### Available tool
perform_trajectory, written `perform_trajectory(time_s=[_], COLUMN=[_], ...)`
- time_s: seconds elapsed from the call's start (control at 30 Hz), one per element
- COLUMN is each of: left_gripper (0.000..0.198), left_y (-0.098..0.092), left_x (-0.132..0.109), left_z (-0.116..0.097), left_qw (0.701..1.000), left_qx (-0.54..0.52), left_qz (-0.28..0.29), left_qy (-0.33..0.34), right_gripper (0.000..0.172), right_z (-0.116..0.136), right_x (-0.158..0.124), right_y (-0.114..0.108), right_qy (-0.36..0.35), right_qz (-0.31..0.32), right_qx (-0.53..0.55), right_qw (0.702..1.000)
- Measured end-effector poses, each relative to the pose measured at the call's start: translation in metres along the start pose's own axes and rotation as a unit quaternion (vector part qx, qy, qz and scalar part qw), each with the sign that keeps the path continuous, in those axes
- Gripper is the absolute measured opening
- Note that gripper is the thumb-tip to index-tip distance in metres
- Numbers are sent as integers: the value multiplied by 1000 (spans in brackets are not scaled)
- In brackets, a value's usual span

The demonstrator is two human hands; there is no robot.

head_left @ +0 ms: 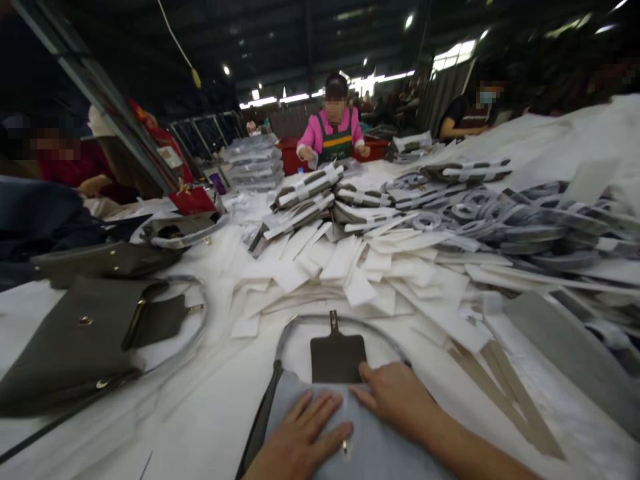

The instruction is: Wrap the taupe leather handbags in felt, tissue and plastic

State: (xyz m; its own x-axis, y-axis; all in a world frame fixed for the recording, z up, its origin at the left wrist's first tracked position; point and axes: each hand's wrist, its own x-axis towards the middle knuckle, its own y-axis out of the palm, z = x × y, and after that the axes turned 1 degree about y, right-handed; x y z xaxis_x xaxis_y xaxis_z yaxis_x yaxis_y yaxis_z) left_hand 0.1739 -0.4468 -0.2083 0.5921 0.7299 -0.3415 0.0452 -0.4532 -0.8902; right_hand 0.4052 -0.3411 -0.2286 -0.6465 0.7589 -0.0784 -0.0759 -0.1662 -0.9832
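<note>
In front of me lies a dark olive handbag, its body covered by a pale grey sheet. A dark flap tab with a metal clasp sticks out at the top, inside a wrapped grey handle. My left hand rests flat on the sheet, fingers spread, beside a small metal fitting. My right hand is at the sheet's top edge, with thumb and forefinger apart and a fingertip touching the tab's lower right corner. Its other fingers are partly hidden.
On the left lies another olive handbag, with more bags behind it. White padding sheets are piled ahead, below wrapped straps and packed bags. A co-worker in pink stands across the table. Flat strips lie right.
</note>
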Motion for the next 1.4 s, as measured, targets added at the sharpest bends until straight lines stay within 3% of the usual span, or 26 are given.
perform_trajectory(time_s=[0.07,0.13,0.4,0.57,0.67,0.83,0.93,1.07,1.17,1.23,1.4], left_gripper=[74,74,73,73,73,72,72,72,69,67,69], left_y=[5,8,10,13,15,17,18,17,13,12,21], left_x=[-7,-11,-9,-9,-9,-10,-10,-10,-11,-12,-15], left_z=[0,-1,-8,-7,-6,-5,-5,-2,0,1,4], left_qw=[996,992,991,989,987,985,984,981,978,976,961], left_qx=[-17,-4,37,46,48,48,38,25,19,15,2], left_qz=[-81,-118,-121,-130,-143,-155,-162,-178,-186,-188,-246], left_qy=[34,51,44,46,51,55,56,70,91,105,124], right_gripper=[42,44,33,31,35,42,43,37,37,40,43], right_z=[2,3,5,11,19,26,28,30,30,29,24], right_x=[0,0,-1,31,61,92,77,19,-23,-41,-48], right_y=[-9,-15,-45,-68,-62,-48,-54,-55,-37,-21,9], right_qy=[-8,-12,-63,-43,0,53,28,-82,-192,-226,-282], right_qz=[17,26,62,4,-32,-26,-23,-32,-11,-3,-65], right_qx=[-19,-33,-33,10,48,129,180,255,281,273,278], right_qw=[1000,999,995,999,998,990,983,963,940,935,916])
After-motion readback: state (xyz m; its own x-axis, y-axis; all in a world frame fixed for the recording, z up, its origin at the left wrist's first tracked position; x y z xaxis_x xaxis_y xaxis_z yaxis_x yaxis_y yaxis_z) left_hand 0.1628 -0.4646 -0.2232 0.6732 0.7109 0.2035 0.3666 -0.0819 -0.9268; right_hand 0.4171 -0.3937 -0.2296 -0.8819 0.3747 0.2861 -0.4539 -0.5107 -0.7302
